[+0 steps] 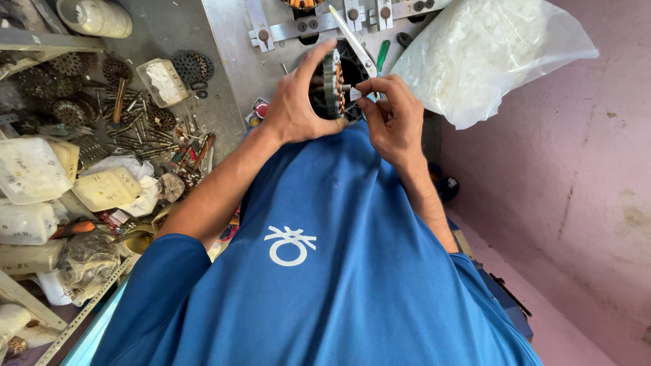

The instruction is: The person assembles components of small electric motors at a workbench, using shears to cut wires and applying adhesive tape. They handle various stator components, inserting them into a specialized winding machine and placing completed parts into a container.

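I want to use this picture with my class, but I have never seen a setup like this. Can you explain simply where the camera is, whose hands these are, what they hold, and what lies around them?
There is no machine at work here, only a person. The single picture comes from a camera worn on the person's head, looking down, so you see their blue shirt and both bare hands. The left hand grips a round, ring-shaped metal part with copper-coloured windings, apparently a motor stator, held on edge. The right hand pinches something small at its side; what exactly is too small to tell. Behind the hands is a grey metal plate with bolted brackets. To the right lies a clear bag of white pieces. On the left, a cluttered bench holds dark toothed discs, loose metal rods and plastic containers.
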